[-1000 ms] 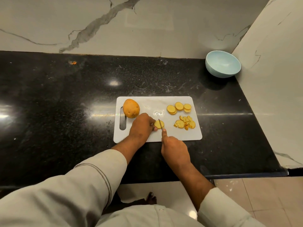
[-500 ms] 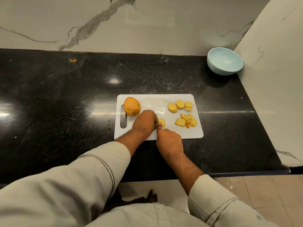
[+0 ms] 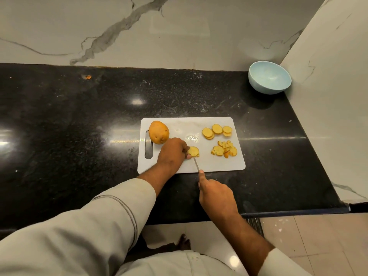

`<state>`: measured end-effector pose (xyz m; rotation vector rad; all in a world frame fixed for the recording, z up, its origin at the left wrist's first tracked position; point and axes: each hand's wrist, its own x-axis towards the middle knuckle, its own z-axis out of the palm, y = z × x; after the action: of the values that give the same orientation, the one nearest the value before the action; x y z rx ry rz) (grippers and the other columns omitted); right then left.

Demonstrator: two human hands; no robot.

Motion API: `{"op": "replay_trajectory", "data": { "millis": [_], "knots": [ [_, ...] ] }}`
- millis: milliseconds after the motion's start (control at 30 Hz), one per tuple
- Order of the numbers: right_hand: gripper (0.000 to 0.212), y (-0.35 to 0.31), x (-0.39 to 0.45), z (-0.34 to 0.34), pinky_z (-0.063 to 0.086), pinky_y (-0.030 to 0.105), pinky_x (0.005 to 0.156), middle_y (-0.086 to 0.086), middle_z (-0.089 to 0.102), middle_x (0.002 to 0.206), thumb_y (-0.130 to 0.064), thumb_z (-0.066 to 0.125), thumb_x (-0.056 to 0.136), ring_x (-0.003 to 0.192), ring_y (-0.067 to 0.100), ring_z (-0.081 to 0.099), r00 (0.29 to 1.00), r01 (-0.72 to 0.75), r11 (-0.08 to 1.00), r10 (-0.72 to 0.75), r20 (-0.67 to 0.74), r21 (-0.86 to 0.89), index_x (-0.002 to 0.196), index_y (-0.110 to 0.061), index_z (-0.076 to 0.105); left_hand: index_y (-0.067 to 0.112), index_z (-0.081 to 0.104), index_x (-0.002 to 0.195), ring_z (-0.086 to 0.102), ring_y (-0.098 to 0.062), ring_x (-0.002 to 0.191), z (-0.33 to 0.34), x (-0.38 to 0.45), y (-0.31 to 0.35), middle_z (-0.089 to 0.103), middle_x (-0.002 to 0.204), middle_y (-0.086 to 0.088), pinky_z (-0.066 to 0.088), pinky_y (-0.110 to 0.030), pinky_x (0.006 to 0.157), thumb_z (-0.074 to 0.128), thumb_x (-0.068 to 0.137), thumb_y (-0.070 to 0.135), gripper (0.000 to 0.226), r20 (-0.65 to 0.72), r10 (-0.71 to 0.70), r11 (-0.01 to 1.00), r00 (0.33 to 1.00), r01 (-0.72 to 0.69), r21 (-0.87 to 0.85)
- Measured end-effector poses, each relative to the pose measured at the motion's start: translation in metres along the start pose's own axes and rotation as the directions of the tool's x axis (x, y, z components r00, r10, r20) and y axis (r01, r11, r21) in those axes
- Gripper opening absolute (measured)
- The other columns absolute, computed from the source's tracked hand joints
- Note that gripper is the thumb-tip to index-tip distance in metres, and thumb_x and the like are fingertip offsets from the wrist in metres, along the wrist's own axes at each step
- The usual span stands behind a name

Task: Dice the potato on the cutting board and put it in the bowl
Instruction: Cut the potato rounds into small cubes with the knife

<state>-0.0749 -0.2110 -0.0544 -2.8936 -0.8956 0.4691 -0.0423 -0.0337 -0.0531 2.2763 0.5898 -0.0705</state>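
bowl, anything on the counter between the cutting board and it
Nothing visible. The light blue bowl sits empty in the far right corner, and only bare black counter lies between it and the cutting board with the potato pieces.

place: home kitchen | surface: black speckled stone countertop (image 3: pixel 79 120) | walls: veined marble backsplash (image 3: pixel 179 32) at 12 o'clock, marble side panel (image 3: pixel 328 96) at 3 o'clock | floor: beige tiles (image 3: pixel 318 242) at 5 o'clock | gear: white cutting board (image 3: pixel 199 124), centre
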Motion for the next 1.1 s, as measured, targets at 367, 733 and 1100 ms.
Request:
{"op": "replay_trajectory", "data": {
  "millis": [367, 733, 1100],
  "knots": [
    [0.057, -0.022, 0.04, -0.009, 0.043, 0.033, 0.06, 0.005, 0.062, 0.091, -0.019, 0.036, 0.099, 0.078, 0.023, 0.062, 0.997, -0.001, 1.0, 0.001, -0.075, 0.004, 0.152, -0.016, 0.019, 0.011, 0.076, 0.095, 0.065, -0.021, 0.084, 0.0, -0.007, -0.002, 0.071, 0.093, -0.006, 0.053, -0.031, 0.076, 0.077, 0.077, 0.016, 0.019, -0.028, 0.012, 1.0, 1.0, -0.012, 0.0],
    [0.062, -0.029, 0.054, -0.005, 0.037, 0.033, 0.06, 0.009, 0.061, 0.096, -0.011, 0.038, 0.096, 0.084, 0.026, 0.062, 0.999, 0.013, 0.999, -0.014, -0.034, -0.036, 0.152, -0.009, 0.015, 0.008, 0.077, 0.087, 0.06, -0.019, 0.07, -0.007, -0.002, 0.007, 0.072, 0.084, -0.01, 0.044, -0.023, 0.063, 0.067, 0.082, 0.008, 0.011, 0.047, 0.004, 0.99, 0.999, -0.011, 0.138],
    [0.054, -0.036, 0.059, -0.009, 0.037, 0.033, 0.063, 0.013, 0.063, 0.102, -0.005, 0.043, 0.095, 0.088, 0.029, 0.063, 0.999, 0.046, 0.999, -0.046, 0.01, -0.026, 0.147, 0.0, 0.027, 0.007, 0.074, 0.08, 0.061, -0.027, 0.073, -0.012, -0.003, 0.016, 0.069, 0.08, -0.014, 0.045, -0.028, 0.065, 0.063, 0.084, 0.011, 0.012, 0.084, 0.026, 0.964, 0.996, -0.047, 0.26]
  ]
}}
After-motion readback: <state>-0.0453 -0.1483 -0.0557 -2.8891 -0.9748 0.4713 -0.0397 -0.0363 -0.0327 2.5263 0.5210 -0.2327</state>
